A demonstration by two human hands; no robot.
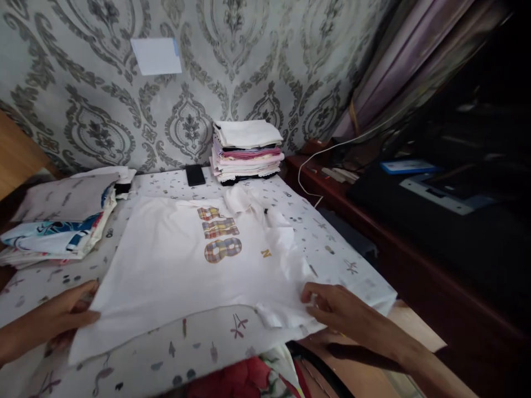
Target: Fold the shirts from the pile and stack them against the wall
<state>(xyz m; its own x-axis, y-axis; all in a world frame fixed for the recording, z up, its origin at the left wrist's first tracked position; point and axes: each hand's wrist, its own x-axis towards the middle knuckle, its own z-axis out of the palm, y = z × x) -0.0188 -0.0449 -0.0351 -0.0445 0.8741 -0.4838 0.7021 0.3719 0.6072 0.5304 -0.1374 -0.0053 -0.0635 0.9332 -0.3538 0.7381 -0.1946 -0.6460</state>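
Observation:
A white T-shirt with plaid letters on its front lies spread sideways over the patterned cloth of the table. Its collar points right, and the near edge bows up slightly off the surface. My left hand pinches the near left corner at the hem between thumb and fingers. At the near right side, my right hand grips the shirt by the sleeve or shoulder, its fingers closed on the fabric. Some folds around the collar are bunched, so the exact part in my right hand is hard to make out.
Folded clothes stand in a stack against the wallpapered wall, with a black phone beside it. Another clothes pile lies at left. A dark red desk with a white cable runs along the right. Red floral fabric shows below.

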